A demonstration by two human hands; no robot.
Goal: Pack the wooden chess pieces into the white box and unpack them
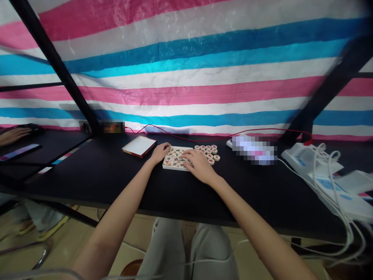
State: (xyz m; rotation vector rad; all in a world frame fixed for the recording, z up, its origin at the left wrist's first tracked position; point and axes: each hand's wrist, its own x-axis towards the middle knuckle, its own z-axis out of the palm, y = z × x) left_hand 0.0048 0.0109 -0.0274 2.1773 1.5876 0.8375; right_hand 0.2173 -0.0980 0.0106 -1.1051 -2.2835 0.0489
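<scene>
Near the middle of the frame, a white tray (175, 168) lies on the black desk (113, 177), filled with round pieces (176, 159) bearing mostly black characters. The left hand (161, 153) is at the tray's left side, its fingers close together and reaching toward the upper left corner; I cannot tell whether they grip the edge. The right hand (199, 163) lies over the tray's right part, palm down, fingers bent and somewhat apart above the pieces — whether they pinch one, I cannot tell.

Just right of the tray, partly behind the right hand, loose pieces (216, 157) with red characters sit on the desk. Left of center is a lid (140, 146), its white inside facing up, near the left hand but apart from it.

A red cable (210, 140) runs behind all this, along the foot of the striped sheet (186, 89). At right sit a blurred-out object (255, 149) and white power strips (326, 182) — and at far left, another person's hand (16, 135).
</scene>
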